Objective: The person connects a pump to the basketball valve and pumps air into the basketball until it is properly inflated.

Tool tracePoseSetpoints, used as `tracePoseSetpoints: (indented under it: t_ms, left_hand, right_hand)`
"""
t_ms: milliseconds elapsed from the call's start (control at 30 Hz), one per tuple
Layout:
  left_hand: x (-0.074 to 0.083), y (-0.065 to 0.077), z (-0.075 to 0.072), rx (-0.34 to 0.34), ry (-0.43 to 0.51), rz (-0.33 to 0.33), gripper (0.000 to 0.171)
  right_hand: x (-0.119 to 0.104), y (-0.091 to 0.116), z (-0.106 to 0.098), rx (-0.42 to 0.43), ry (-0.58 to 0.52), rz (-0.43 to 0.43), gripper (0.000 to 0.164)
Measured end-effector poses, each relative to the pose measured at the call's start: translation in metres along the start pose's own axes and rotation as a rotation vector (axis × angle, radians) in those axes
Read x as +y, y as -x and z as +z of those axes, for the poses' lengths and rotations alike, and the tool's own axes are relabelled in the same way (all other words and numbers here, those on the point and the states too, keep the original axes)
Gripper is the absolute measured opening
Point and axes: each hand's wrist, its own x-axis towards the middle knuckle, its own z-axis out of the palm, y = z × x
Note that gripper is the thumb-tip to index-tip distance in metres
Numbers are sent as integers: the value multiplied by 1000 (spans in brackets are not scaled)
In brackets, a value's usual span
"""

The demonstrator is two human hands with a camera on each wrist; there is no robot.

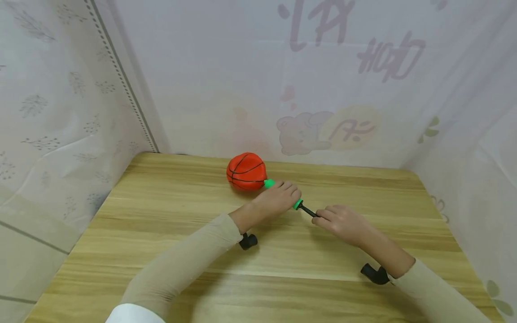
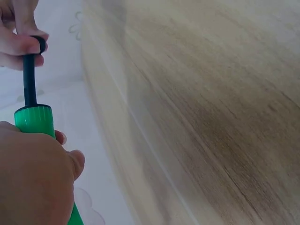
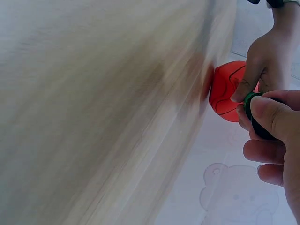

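Wood-grain tabletop, pale backdrop — pinkish bear print, leaf-patterned left panel

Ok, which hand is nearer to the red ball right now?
Left. The left hand grips the green pump, close beside the red ball; the right hand is farther away, holding the outer end of the pump's black rod.

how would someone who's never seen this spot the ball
Find the wooden table, then its far edge by the pale backdrop. There the ball sits at the tip of the green pump the left hand grips. It alone there is bright red, with black lines and a dented-looking top.
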Motion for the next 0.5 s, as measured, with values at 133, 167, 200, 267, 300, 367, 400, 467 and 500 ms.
tracePoseSetpoints:
  t_ms: [133,167,200,267,300,367,400,467,500]
  left_hand:
    - [0,1,0,9,-14,8,16]
    - [0,1,0,8,-15,7,16]
    - [0,1,0,11,-15,6,15]
    - [-1,2,0,15,-21,7,15]
    - [-1,2,0,17,-26,8,14]
    - [-2,3,0,23,-32,12,14]
    - [-2,3,0,26,-34,14,13]
    - [-3,4,0,24,-33,18,13]
    - [-4,4,0,22,-29,17,14]
  right_hand:
    - [-5,9,-8,11,5,0,44]
    - [-7,11,-10,15,5,0,43]
    - [-8,13,-12,17,4,2,43]
    - [-10,17,-17,19,-3,11,43]
    - [-11,20,-19,19,-3,13,43]
    - [-13,24,-23,7,-4,23,43]
    - [-14,26,-25,-2,-6,29,44]
    - [-16,30,-28,-18,-2,35,45]
    - [-17,31,-30,-27,1,37,46]
